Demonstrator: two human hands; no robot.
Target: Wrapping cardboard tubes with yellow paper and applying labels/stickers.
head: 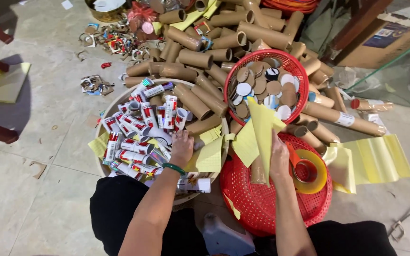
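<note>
A wide heap of brown cardboard tubes is spread over the tiled floor at the far side, their long axes mostly running left to right or slanting toward the person; nearer, a round shallow tray is filled with red-and-white labelled tubes, and an upturned red plastic basket lies to its right; above that, a red mesh bowl holds brown and white card discs. The left hand is laid palm-down among the labelled tubes at the tray's near right edge; whether its grip is closed on one cannot be told. The right hand is closed on a yellow paper sheet held upright, its long axis pointing away toward the bowl; a yellow tape roll on a red dispenser lies just right of that hand, on the basket.
</note>
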